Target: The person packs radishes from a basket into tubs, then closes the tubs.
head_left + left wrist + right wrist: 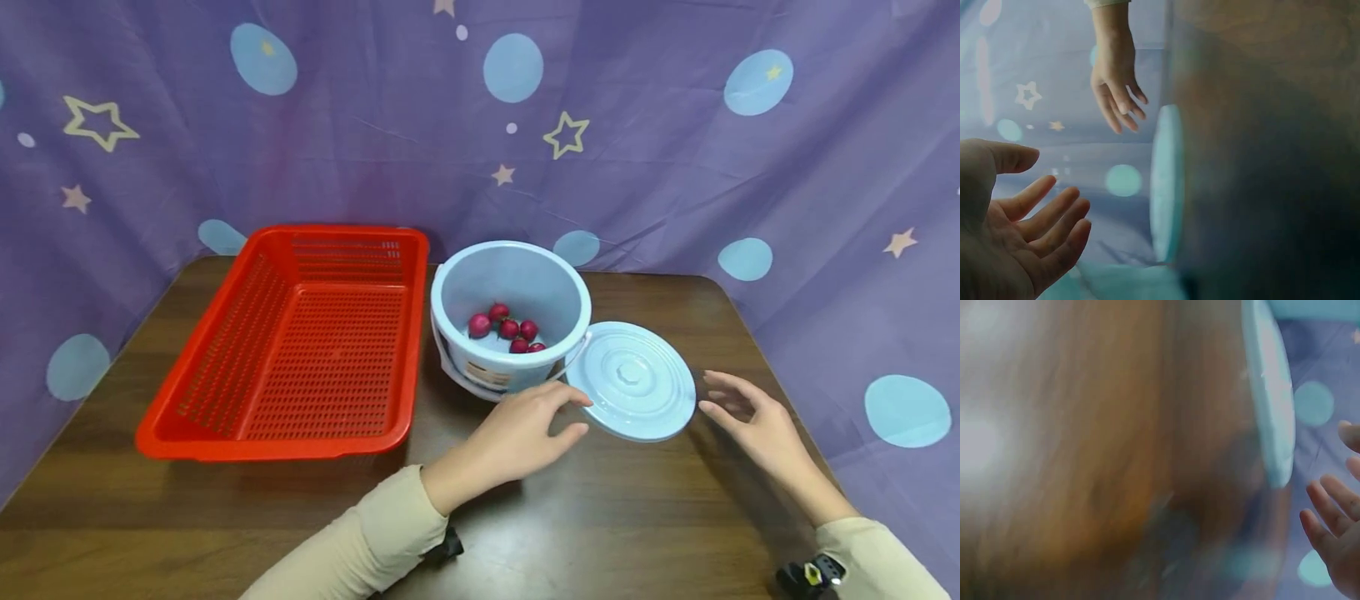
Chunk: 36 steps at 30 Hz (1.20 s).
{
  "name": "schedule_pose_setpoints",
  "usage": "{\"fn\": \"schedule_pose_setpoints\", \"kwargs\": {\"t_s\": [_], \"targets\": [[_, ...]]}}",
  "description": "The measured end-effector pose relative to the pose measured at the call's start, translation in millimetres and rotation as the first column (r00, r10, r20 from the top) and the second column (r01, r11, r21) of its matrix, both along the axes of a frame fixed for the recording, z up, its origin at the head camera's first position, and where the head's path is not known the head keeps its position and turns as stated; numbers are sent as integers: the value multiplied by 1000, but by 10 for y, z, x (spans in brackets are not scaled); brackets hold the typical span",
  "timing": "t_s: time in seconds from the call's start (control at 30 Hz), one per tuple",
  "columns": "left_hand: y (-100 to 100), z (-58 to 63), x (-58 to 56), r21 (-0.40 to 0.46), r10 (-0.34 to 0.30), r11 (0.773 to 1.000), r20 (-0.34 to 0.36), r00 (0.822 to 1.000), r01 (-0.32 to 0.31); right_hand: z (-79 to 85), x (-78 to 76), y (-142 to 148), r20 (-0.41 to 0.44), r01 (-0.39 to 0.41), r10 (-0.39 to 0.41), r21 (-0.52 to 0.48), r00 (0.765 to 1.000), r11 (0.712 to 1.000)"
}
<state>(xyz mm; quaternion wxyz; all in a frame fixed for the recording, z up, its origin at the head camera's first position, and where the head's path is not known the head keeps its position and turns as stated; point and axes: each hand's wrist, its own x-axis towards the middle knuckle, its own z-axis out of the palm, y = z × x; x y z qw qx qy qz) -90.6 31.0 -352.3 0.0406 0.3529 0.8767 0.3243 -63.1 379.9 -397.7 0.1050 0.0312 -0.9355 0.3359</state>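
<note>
A round light-blue lid with a small central knob lies on the table, right of a light-blue bucket. Several red radishes sit on the bucket's bottom. My left hand hovers in front of the bucket, fingers extended toward the lid's near left edge. On the lid's other side is my right hand, fingers relaxed and apart from its rim. In the left wrist view the lid appears edge-on, beyond the loosely spread left fingers. Neither hand holds anything.
A large red perforated plastic basket stands on the left of the brown wooden table. The bucket's wire handle hangs down on its near side. A purple curtain with stars and dots closes off the back.
</note>
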Motion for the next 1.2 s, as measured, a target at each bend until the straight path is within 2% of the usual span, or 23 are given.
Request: {"fn": "schedule_pose_setpoints", "kwargs": {"t_s": [0.13, 0.27, 0.33, 0.5, 0.6, 0.7, 0.9, 1.03, 1.2], "targets": [[139, -204, -58, -1, 42, 999, 60, 997, -42, -129, -48, 138, 76, -10, 5, 63, 997, 998], [274, -370, -93, -27, 85, 996, 111, 990, -83, -197, -118, 240, 160, -61, 45, 95, 986, 994], [338, -438, -111, -39, 99, 995, 135, 986, -95, -221, -164, 274, 171, -88, 70, 101, 983, 991], [479, -571, -190, -49, 138, 990, 195, 971, -131, -278, -297, 308, 132, -166, 153, 98, 979, 981], [548, -611, -251, -26, 169, 986, 206, 964, -167, -297, -358, 298, 144, -175, 159, 110, 977, 978], [610, -627, -310, 18, 198, 978, 230, 953, -207, -299, -412, 282, 195, -163, 137, 129, 971, 978], [714, -666, -391, 125, 205, 959, 321, 925, -256, -272, -470, 255, 295, -132, 93, 115, 951, 984], [734, -690, -425, 164, 202, 948, 349, 915, -272, -246, -464, 257, 305, -111, 86, 68, 949, 991], [720, -693, -432, 167, 188, 951, 359, 914, -261, -232, -408, 243, 280, -68, 60, 18, 958, 998]]}}
